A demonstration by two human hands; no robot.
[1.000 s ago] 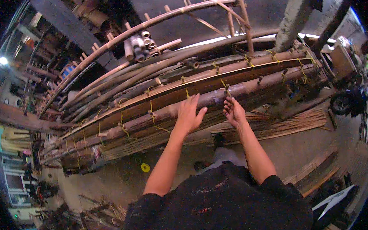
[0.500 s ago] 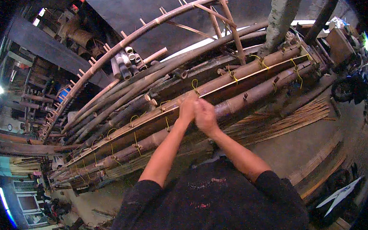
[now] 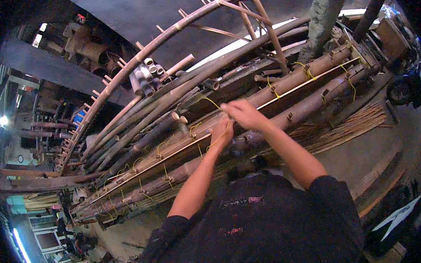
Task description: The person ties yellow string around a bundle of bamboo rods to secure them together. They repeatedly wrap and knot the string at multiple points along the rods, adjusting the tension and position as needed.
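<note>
Both hands work together over a long bamboo pole with a pale thin strip along its side. My right hand is closed in a pinch on a yellow cord, whose end sticks out past its fingertips. Just below it, my left hand is closed around the same cord, and a length hangs beside its wrist. Its fingertips are partly hidden behind my right hand. Several other yellow ties, one knotted at a peg, are spaced along the strip. A second thick bamboo pole with short pegs runs parallel, nearer me.
A curved bamboo frame with pegs arches behind a stack of long poles. Short cut tubes sit there too. A grey post rises at the far right. Thin bamboo strips lie on the floor at right.
My right hand has lifted across above my left hand, which has turned and dropped slightly. The cord's loop near the fingers is now a straight end pointing left. The view has shifted a little.
</note>
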